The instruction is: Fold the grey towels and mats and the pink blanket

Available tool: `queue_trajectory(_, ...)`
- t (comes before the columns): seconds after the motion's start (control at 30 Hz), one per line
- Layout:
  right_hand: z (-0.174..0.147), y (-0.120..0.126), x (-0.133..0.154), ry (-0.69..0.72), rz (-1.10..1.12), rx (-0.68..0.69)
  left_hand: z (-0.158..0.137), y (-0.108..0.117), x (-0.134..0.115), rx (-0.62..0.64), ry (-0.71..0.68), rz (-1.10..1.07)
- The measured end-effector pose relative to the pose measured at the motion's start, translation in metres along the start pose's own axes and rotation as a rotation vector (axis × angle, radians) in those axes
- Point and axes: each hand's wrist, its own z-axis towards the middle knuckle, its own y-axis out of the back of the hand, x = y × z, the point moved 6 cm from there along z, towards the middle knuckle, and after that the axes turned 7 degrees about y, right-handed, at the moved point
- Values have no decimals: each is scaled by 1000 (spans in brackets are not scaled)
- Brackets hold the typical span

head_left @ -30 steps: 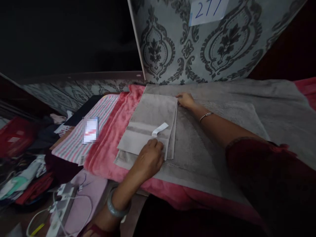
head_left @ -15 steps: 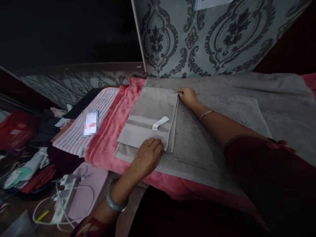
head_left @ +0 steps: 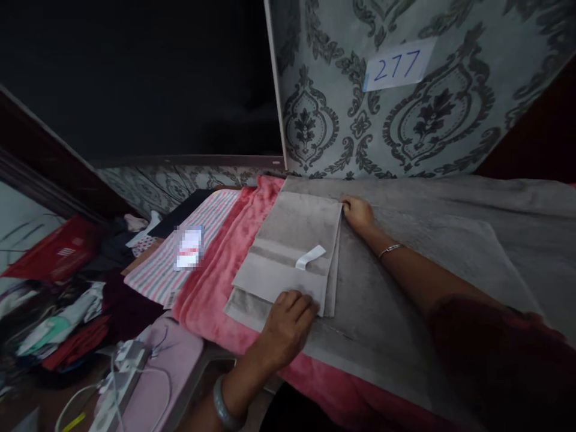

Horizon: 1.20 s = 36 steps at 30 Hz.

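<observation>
A folded grey towel (head_left: 288, 222) with a flat woven band and a white label (head_left: 310, 258) lies on a larger grey cloth (head_left: 378, 288). My right hand (head_left: 357, 214) pinches the towel's far right corner between thumb and fingers. At the near edge, close to the right corner, my left hand (head_left: 290, 327) has its fingers curled over the towel; its thumb is hidden. The towel's layers are slightly apart along the right side, and a lower layer shows past the near edge.
Beneath the grey cloth is a pink plush blanket (head_left: 211, 294). Left of it lie a striped cloth (head_left: 202, 222) and a blurred bright phone-like item (head_left: 189, 249). A power strip (head_left: 119, 378) with cords sits lower left. A dark screen (head_left: 148, 78) and patterned wall (head_left: 324, 132) stand behind.
The view has tilted up, so things sit lower in the picture and a paper marked 277 shows on the wall. Both hands keep their places on the towel.
</observation>
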Motion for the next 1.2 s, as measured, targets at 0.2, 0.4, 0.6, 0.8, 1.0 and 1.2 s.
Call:
queue_trajectory(0.2,-3,1,2,-80,-1,55,-3,-7,0,57,49,41)
queue_trajectory(0.4,6,1,2,-255,-23,155,3,2,-1,176,175,-91)
queue_trajectory(0.6,12,-7,15,-282,-53,210,30,-14,-10,301,307,-44)
queue_trajectory(0.8,5,-5,18,-224,-84,191,31,-46,-8,476,377,-36)
queue_trajectory(1.0,-5,6,46,-92,-148,102,43,-21,3,494,401,-218)
queue_trajectory(1.2,-21,-12,88,268,-291,164,123,-16,103,465,552,86)
